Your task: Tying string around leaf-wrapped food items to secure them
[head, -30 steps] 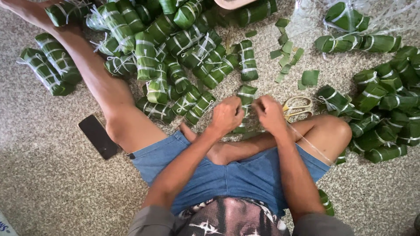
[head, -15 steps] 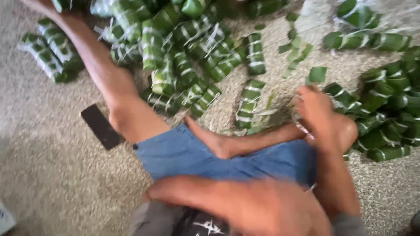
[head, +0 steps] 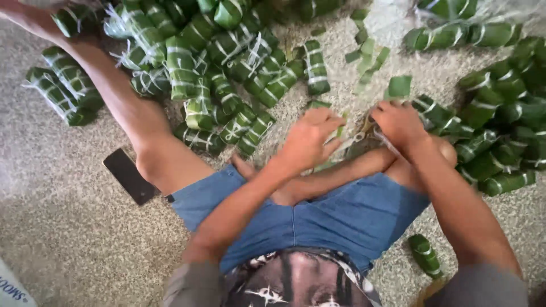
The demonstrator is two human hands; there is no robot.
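Here, seated on a speckled grey carpet floor (head: pixel 68 239), a person in blue denim shorts (head: pixel 318 216) works amid heaps of leaf parcels. At far left, a few green leaf-wrapped cylinders tied with pale string (head: pixel 62 94) lie apart beside the outstretched leg, and a flat black phone (head: pixel 129 176) rests on the floor just by the knee, close at hand yet outside the work. A large pile of tied green parcels (head: pixel 216 68) spreads ahead, within arm's reach. The left hand (head: pixel 310 139) curls over a partly hidden green leaf bundle (head: pixel 341 133) at the shin, seemingly steadying it, while the right hand (head: pixel 401 122), just beside it, grips a pale string (head: pixel 364 135) drawn taut. Loose cut leaf pieces (head: pixel 375 54) lie scattered beyond. A second heap of tied parcels (head: pixel 500 113) sits at right, and a single green parcel (head: pixel 425 256) lies by the hip.
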